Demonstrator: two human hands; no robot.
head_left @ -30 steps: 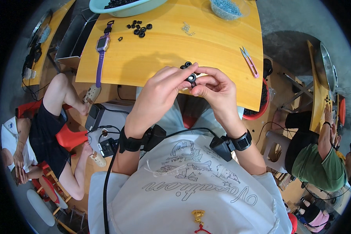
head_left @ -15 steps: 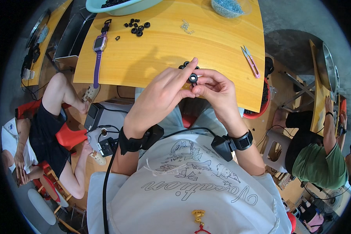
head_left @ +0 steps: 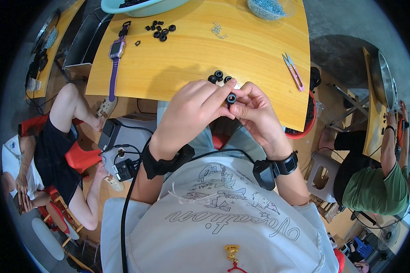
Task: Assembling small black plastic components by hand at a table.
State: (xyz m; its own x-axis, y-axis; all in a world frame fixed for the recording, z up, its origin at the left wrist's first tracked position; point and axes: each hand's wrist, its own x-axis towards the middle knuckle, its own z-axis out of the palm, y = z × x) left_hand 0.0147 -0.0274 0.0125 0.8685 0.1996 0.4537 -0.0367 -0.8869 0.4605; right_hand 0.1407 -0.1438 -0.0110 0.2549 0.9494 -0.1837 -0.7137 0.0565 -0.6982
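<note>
A small round black part with a ringed centre (head_left: 231, 98) is pinched between my two hands above the table's near edge. My left hand (head_left: 191, 108) has its thumb and forefinger closed on it from the left. From the other side my right hand (head_left: 258, 109) grips it with thumb and fingertips, the remaining fingers curled. Just beyond my fingers, several similar black parts (head_left: 218, 74) lie on the table, one partly hidden by my left forefinger. How the held part is put together is too small to tell.
On the yellow table (head_left: 191, 50) lie loose black parts (head_left: 163, 37), a purple-strapped watch (head_left: 117, 49), small clear pieces (head_left: 219, 30) and pink-handled snips (head_left: 294, 73). A pale green basin (head_left: 146, 10) and a bowl of blue beads (head_left: 268, 9) stand farther off. People sit at both sides.
Both hands have shifted slightly right and nearer me with the black part. Its centre, whitish before, now looks dark with a pale ring. More of the black parts beyond my hands shows.
</note>
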